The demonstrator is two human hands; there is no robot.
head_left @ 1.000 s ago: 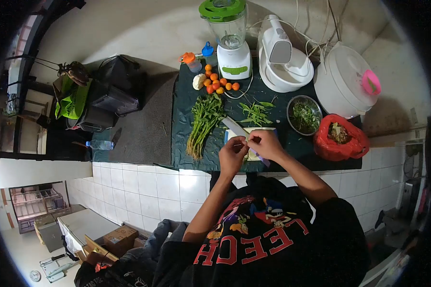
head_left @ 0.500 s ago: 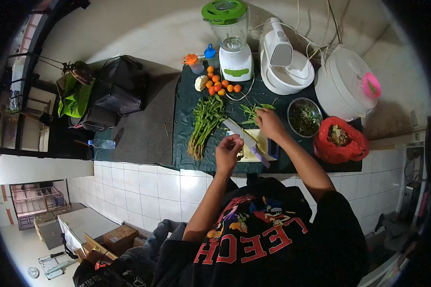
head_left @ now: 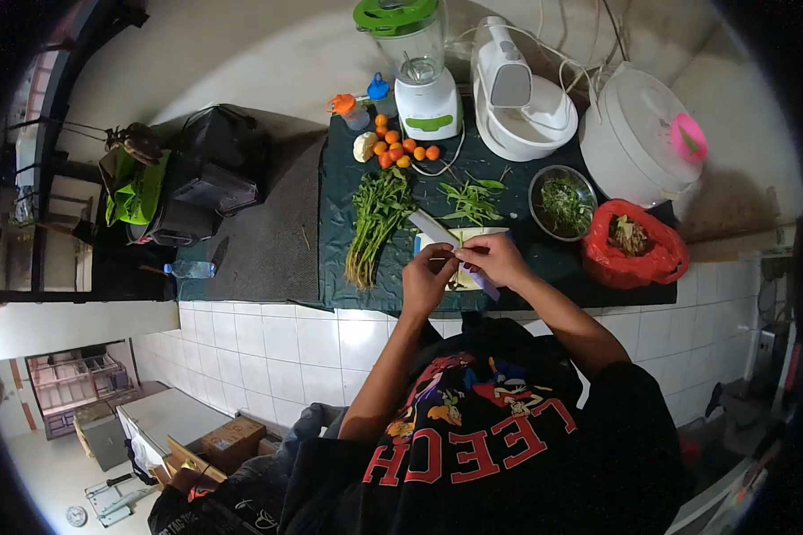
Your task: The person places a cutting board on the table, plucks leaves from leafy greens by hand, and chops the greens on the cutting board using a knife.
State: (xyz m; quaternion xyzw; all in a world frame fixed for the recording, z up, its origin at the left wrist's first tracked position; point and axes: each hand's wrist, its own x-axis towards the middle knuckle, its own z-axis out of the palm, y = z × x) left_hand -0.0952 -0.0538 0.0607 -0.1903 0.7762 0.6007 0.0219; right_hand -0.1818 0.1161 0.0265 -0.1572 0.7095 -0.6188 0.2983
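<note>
- Head view: the left hand (head_left: 427, 278) and right hand (head_left: 495, 260) meet at the fingertips, both pinched closed on what looks like a thin green stem (head_left: 461, 239), though the fingers hide most of it.
- That stem is above the cutting board (head_left: 427, 246), near the front edge of the cloth-covered desk (head_left: 336, 278).
- A knife (head_left: 430, 226) lies aslant across the board, its blade pointing away to the left and its purple handle partly behind the right hand.
- Just beyond the board lie loose green leaves (head_left: 471, 203); left of them rests a bunch of leafy greens (head_left: 375, 223), stem ends toward the person.
- To the right stand a metal bowl (head_left: 532, 201) holding chopped greens and a red plastic bag (head_left: 608, 265).
- Behind the leaves are small orange tomatoes (head_left: 394, 150), a blender (head_left: 426, 107) and a white stand mixer (head_left: 511, 85).
</note>
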